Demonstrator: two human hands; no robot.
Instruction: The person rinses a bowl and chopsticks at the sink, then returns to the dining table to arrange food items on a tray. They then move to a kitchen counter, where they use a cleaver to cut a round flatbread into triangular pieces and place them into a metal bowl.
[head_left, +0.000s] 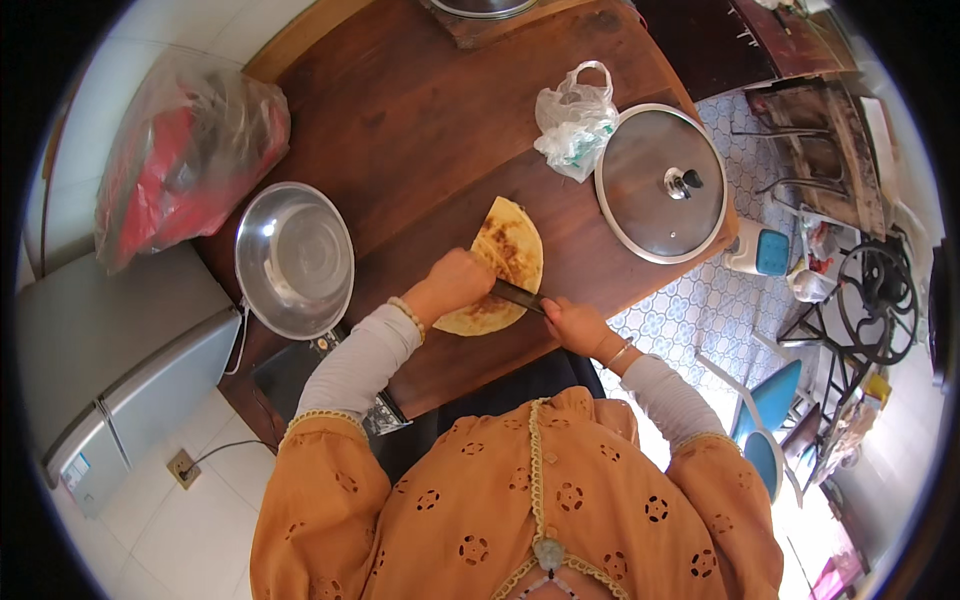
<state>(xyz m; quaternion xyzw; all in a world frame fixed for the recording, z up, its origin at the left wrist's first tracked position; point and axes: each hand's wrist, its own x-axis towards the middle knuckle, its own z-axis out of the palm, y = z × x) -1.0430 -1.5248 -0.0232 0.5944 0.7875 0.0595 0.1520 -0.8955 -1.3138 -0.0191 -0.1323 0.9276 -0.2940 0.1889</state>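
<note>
A browned, half-round flatbread (510, 244) lies directly on the wooden table. Across it runs a dark knife (519, 295), seen nearly edge-on. My left hand (459, 281) is closed at the knife's left end, above the bread; whether it grips a handle or the blade's back is hidden. My right hand (576, 324) holds the knife's other end with its fingertips, just past the bread's right edge. A bead bracelet circles my left wrist, and a thin bangle my right.
On the table stand a steel basin (294, 261) at left, a crumpled plastic bag (576, 124) and a glass pan lid (652, 195) at right. A bagged red bundle (191, 157) rests on the grey refrigerator (127, 330). Chairs stand beyond the table's right edge.
</note>
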